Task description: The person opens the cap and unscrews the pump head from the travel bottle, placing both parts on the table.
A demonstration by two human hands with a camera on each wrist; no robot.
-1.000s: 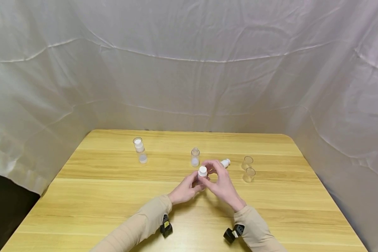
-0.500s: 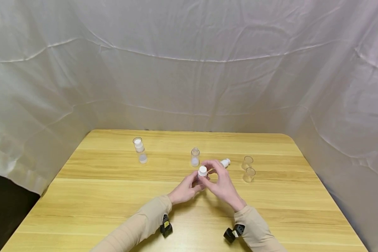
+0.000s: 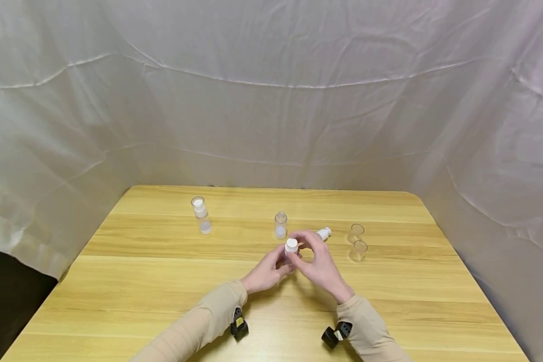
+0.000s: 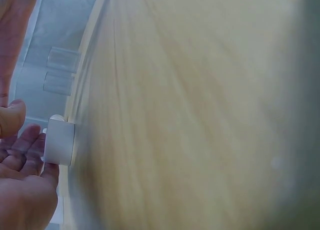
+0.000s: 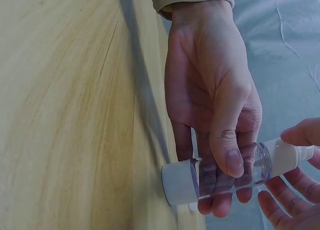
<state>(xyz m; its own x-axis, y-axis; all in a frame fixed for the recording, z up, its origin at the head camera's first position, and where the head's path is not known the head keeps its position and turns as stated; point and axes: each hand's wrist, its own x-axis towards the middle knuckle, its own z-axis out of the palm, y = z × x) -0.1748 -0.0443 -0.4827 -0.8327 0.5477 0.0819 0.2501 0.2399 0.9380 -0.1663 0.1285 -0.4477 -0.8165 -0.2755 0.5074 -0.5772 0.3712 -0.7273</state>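
Left hand (image 3: 267, 271) curls thumb and fingers round the see-through body of a clear bottle (image 5: 218, 186), while the right hand (image 3: 319, 261) pinches the white pump top (image 5: 282, 157) at its upper end; both grips look narrow and full. The bottle is held roughly upright, just right of the middle of the tabletop (image 3: 163, 291), though from here I can't tell whether its white base (image 5: 180, 184) touches the wood. What counts now, I judge, is that upright long axis: the right has the top, the left has the body directly below, so any twist or press on the pump would have to stay in line with it. Just beyond the right's fingers, toward the far edge, lies a loose white pump (image 3: 324, 234), partly hidden by that hand. Past the left, nearer the far edge, stands a bottle with no white top (image 3: 280, 226). Out toward the right edge are two clear cylinders (image 3: 358, 251), one just behind the other. Well apart, toward the far left corner, stands another bottle (image 3: 200, 208), its white top ringed by a clear sleeve.
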